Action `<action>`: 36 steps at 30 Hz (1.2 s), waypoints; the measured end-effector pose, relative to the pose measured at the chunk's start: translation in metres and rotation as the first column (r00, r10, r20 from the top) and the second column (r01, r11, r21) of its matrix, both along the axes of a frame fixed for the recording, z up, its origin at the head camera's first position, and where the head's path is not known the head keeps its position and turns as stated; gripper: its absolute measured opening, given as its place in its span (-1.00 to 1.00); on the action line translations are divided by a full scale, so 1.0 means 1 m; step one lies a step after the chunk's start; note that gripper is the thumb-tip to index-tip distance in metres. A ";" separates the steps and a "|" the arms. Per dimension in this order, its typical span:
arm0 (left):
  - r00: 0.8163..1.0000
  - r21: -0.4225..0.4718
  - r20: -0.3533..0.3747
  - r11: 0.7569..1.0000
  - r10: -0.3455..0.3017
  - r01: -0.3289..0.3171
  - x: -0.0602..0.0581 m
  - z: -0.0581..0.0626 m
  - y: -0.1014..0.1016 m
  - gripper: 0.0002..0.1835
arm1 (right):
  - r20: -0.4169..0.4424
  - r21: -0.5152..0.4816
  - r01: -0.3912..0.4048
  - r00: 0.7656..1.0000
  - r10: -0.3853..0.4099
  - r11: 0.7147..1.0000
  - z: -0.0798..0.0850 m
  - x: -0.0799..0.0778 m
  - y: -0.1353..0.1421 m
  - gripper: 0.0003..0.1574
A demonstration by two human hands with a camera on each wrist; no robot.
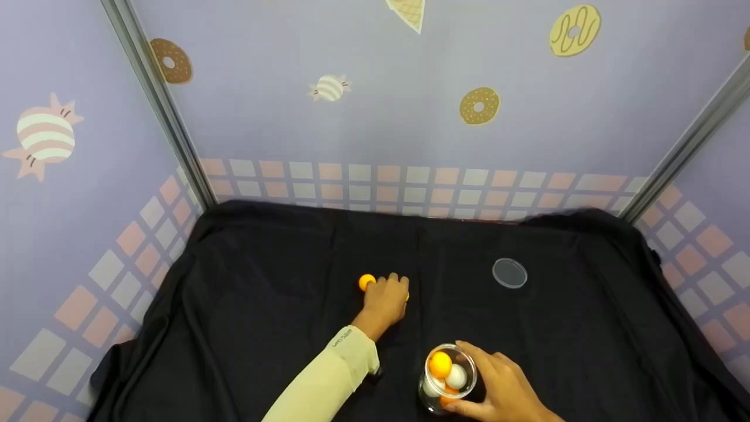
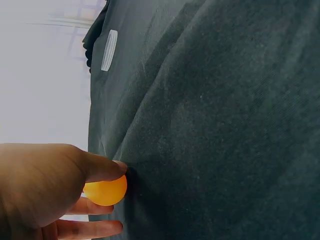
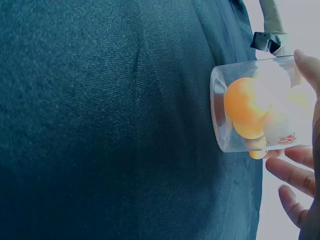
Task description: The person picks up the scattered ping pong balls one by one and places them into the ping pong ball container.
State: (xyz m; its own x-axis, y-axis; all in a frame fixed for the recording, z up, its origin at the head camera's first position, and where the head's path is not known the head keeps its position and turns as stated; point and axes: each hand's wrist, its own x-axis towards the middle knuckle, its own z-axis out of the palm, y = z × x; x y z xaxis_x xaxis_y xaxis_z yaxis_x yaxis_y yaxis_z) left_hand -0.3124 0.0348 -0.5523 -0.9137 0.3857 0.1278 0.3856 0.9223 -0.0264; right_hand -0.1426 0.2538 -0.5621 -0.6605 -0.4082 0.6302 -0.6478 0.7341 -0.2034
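My left hand [image 1: 385,302] reaches down to the black cloth. Its thumb and fingers are round an orange ping-pong ball [image 2: 106,192], which the hand mostly hides in the head view. A second orange ping-pong ball [image 1: 367,282] lies against the outer side of that hand. Nearer the front, my right hand [image 1: 498,387] grips a clear plastic jar [image 3: 230,142] from its right side, thumb and fingers on opposite sides. The jar stands upright and uncovered. Several orange and white ping-pong balls [image 1: 456,375] fill it up to near the rim.
A clear round lid [image 1: 510,273] lies flat on the black cloth [image 1: 281,281], behind and right of the jar. The cloth has folds and covers the table. Patterned walls [image 1: 375,117] close off the back and both sides.
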 end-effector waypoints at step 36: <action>0.879 0.018 -0.270 0.910 -0.394 0.413 0.119 0.106 -0.009 -0.62 | -0.018 -0.007 -0.011 1.000 0.011 1.000 -0.002 -0.001 0.000 0.27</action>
State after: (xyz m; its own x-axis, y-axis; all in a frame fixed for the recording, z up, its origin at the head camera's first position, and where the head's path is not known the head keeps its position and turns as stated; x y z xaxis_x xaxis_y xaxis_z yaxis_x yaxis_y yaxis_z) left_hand -0.1931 0.0254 -0.4462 -0.6131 0.6945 0.3765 0.7137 0.6913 -0.1131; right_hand -0.1435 0.2538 -0.5646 -0.6446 -0.4106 0.6448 -0.6592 0.7258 -0.1968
